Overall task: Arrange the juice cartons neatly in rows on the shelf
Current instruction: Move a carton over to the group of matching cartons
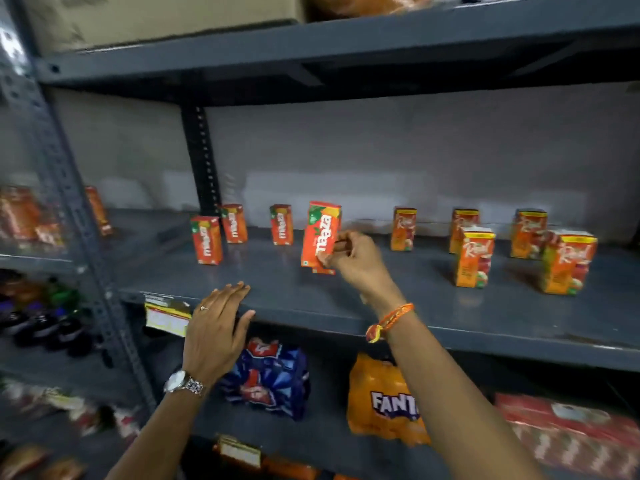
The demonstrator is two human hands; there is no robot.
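On the grey metal shelf point(311, 306) stand small orange juice cartons. My right hand point(356, 258) grips one red-orange Maaza carton point(320, 233), tilted slightly, its base close to the shelf. Three more Maaza cartons stand upright to the left: one in front point(206, 240), two behind point(234, 223) point(281, 224). Several Real cartons stand on the right, one point(403, 229) at the back and one point(473, 257) nearer the front. My left hand point(216, 327) lies flat with fingers apart on the shelf's front edge, holding nothing.
Below the shelf lie a blue soft-drink pack point(270, 379), an orange Fanta pack point(384, 400) and a red pack point(568, 434). A grey upright post point(79, 216) stands at the left, with bottles point(45, 323) beyond it. A cardboard box point(156, 15) sits on the shelf above.
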